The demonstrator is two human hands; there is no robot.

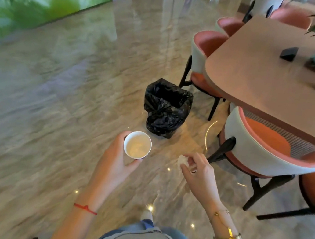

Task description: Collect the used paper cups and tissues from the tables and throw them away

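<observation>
Head view. L hand (116,161) wraps fingers and thumb round a white paper cup (137,145), round rim up, w/ pale crumpled tissue inside. R hand (198,174) is loosely curled, fingertips pinching a small white crumpled tissue (182,160). Both are held above glossy marble-veined floor (53,116), near a bin (166,108) lined w/ wrinkled black plastic bag; contents can't be made out. Beside: smooth tan table (267,77), orange-cushioned chairs (267,152).

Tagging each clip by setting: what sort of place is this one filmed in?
Probably a lobby or lounge seating area, not a home. A wide polished marble floor, a long table lined with matching orange upholstered chairs, and a bin with a black liner standing on the open floor all suggest it.
</observation>
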